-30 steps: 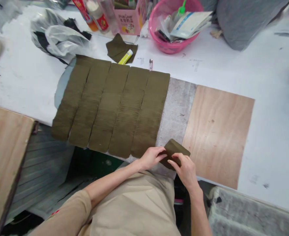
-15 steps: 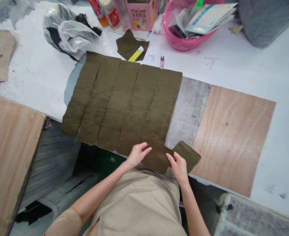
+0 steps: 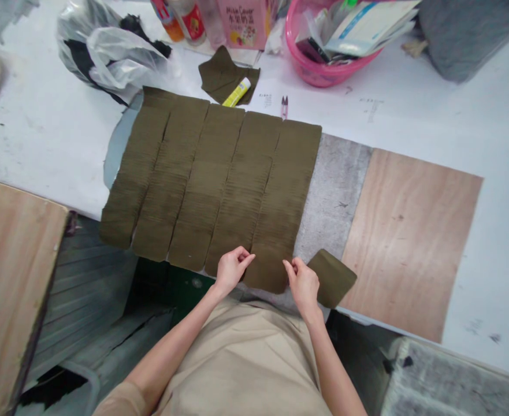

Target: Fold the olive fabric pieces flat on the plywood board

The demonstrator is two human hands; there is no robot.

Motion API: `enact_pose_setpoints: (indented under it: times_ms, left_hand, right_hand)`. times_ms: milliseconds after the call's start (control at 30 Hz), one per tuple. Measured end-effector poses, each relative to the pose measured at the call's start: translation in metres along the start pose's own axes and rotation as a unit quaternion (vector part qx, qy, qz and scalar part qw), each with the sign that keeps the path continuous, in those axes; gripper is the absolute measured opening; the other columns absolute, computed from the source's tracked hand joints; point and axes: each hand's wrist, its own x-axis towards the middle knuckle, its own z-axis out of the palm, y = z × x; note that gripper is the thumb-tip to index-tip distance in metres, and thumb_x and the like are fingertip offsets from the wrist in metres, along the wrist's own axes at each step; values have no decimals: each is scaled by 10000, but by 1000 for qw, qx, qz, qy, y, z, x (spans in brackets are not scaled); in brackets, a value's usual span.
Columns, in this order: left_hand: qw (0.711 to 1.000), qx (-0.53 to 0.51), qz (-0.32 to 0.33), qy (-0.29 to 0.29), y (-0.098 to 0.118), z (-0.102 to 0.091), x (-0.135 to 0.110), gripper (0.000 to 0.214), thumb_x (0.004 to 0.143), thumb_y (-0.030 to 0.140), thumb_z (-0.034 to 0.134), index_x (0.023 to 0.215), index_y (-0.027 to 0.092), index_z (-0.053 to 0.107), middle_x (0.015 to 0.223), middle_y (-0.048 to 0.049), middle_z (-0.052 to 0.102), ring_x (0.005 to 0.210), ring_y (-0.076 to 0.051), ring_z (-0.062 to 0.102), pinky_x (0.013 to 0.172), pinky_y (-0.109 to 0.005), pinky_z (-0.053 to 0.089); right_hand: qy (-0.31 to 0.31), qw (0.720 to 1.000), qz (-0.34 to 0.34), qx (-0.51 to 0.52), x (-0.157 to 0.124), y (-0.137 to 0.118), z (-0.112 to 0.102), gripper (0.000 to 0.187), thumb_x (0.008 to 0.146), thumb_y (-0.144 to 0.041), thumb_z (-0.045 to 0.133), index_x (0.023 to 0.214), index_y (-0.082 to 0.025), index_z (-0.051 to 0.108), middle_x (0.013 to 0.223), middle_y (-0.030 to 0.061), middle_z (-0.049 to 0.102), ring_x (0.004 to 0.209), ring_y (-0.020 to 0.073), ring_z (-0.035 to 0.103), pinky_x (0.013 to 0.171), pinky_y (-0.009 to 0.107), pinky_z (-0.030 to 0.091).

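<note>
Several columns of overlapping olive fabric pieces (image 3: 211, 173) lie side by side on the white table (image 3: 431, 115). My left hand (image 3: 231, 267) and my right hand (image 3: 301, 283) each pinch an edge of one olive fabric piece (image 3: 266, 273) at the near end of the rightmost column. The left hand has its left edge and the right hand its right edge. A small stack of the same olive pieces (image 3: 335, 278) lies just to the right of my right hand, partly on the plywood board (image 3: 410, 242).
A grey felt strip (image 3: 336, 185) lies between the columns and the plywood. At the back are a pink basket (image 3: 319, 72), a pink box (image 3: 242, 23), a plastic bag (image 3: 111, 52), a yellow glue stick (image 3: 237, 92) and small snips (image 3: 284, 107). A wooden board (image 3: 11, 277) is at the left.
Both hands took one olive piece off the small stack and carried it left onto the near end of the rightmost column. The stack stayed to the right.
</note>
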Motion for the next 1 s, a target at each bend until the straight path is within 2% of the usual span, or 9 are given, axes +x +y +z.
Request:
enact_pose_setpoints:
  times_ms: [233, 1000]
  left_hand:
    - [1000, -1, 2, 1, -1, -1, 2, 322, 854, 464, 519, 708, 188, 597, 596, 21, 606, 547, -108, 530, 547, -204, 352]
    - [999, 39, -8, -7, 1, 1, 4, 336, 839, 495, 512, 673, 207, 561, 522, 45, 566, 470, -106, 505, 497, -206, 325]
  right_hand:
    - [-24, 1000, 6, -6, 3, 0, 4, 311, 946, -444, 438, 782, -214, 568, 611, -11, 629, 556, 130, 559, 528, 227, 224]
    - [-24, 999, 38, -5, 6, -4, 4, 317, 946, -462, 433, 783, -218, 554, 626, -13, 633, 565, 125, 575, 525, 217, 246]
